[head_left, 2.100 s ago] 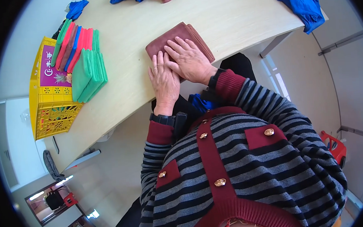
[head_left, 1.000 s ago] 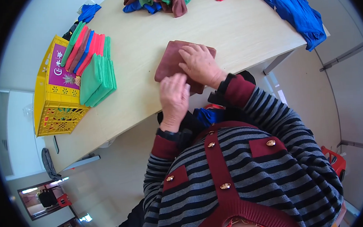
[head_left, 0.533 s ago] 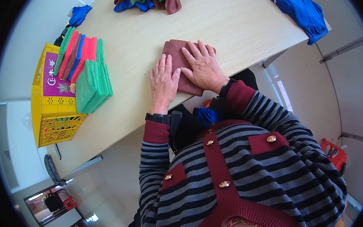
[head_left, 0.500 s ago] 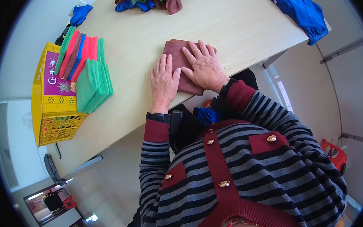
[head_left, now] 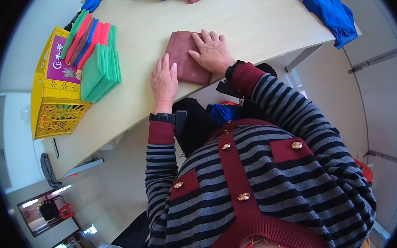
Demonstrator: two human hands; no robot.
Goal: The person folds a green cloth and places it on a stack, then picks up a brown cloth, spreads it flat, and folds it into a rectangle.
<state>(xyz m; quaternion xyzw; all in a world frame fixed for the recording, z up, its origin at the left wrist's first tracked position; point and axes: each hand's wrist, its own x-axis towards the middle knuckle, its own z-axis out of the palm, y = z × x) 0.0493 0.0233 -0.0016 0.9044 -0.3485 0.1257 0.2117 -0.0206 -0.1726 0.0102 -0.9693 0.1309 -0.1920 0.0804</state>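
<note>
**A:** ok so where are the hands sitting relative to the cloth?

**B:** right hand (head_left: 212, 55) is lying flat, fingers spread, pressing down on the right half of the folded maroon fabric square (head_left: 184, 56). Left hand (head_left: 164, 82) is also lying flat, fingers held together, resting on the pale wooden worktop (head_left: 256, 25) with its thumb side touching the cloth's near-left edge. Neither one is pinching anything.

**A:** and which way is the cloth running?

**B:** it's sitting near the worktop's front edge, tilted, long axis going from the near right up toward the far left. So it's lying just right of the left hand and directly under the right one, meaning the right hand is the closer of the two.

**A:** anything further out?

**B:** stack of folded green, red and blue cloths (head_left: 95, 53) leaning on a yellow plastic crate (head_left: 54, 108), well apart to the left. Loose blue fabric (head_left: 327, 7) is hanging off the far right corner.
</note>
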